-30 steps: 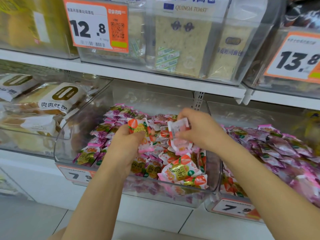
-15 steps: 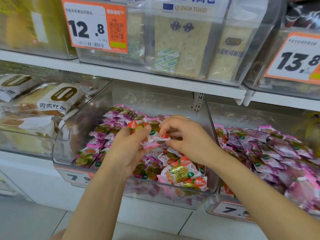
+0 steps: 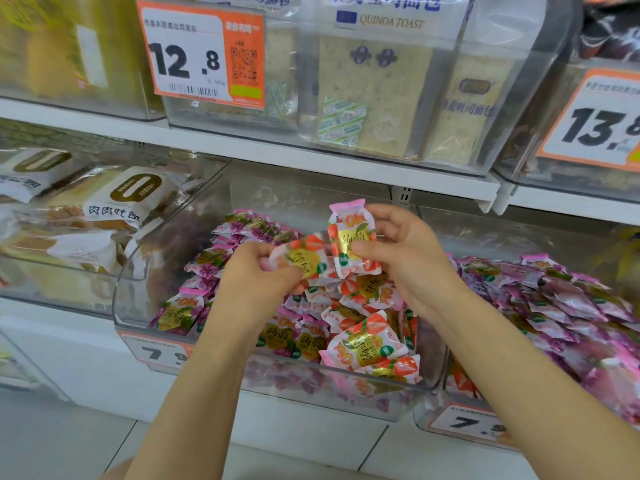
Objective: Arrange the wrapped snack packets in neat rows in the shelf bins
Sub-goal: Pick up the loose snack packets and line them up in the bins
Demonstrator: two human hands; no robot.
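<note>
Peach-print packet [image 3: 350, 242] is upright in our right grip [image 3: 410, 259], thumb on its front and fingers curled behind. It sits above the middle bin [image 3: 135, 289], not in it. A second packet [image 3: 303, 259] is tilted and pinched in our left grip [image 3: 256, 284]. The two packets touch or overlap, we can't tell which. The left fingertips are mostly hidden behind that packet.

In the bin, a loose peach pile [image 3: 367, 344] fills the right front, and purple packets [image 3: 249, 230] line the left and back. Our forearms cover the bin's middle. The front price label [image 3: 156, 353] is cut by the left arm, so only "7." is readable.

The neighbour bin [image 3: 502, 233] on the right holds a purple heap [image 3: 554, 299], cut off at the frame edge. The bread packs [image 3: 117, 202] on the left are blurred behind a clear wall.

The white shelf [image 3: 277, 155] above carries quinoa toast packs [image 3: 374, 98] and a 12.8 tag [image 3: 201, 53]. Pale tiled floor [image 3: 86, 441] is below.
</note>
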